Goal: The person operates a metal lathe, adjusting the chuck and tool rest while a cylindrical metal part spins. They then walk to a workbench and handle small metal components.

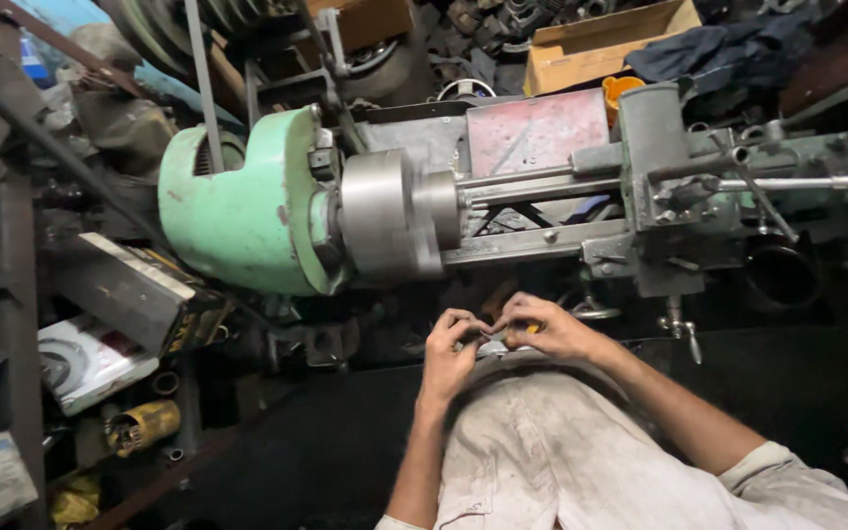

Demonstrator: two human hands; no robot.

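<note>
My left hand (451, 345) and my right hand (546, 327) meet just below the lathe's bed, fingertips together. Between them they pinch a small object (520, 334) with an orange-yellow bit showing; its kind is too small to tell. Both hands hover over my pale shirt (542, 451). Above them stands the lathe, with its green headstock (242, 201) at the left and its round grey chuck (385, 211) in the middle. A grey carriage (655, 186) sits on the bed to the right, with long metal handles (797, 182) sticking out.
A cardboard box (591, 44) and dark blue cloth (718, 49) lie behind the lathe. At left are flat boxes (90, 358), a long dark box (130, 290), a yellow cylinder part (144, 427) and scattered metal parts. A dark round opening (780, 277) sits at right.
</note>
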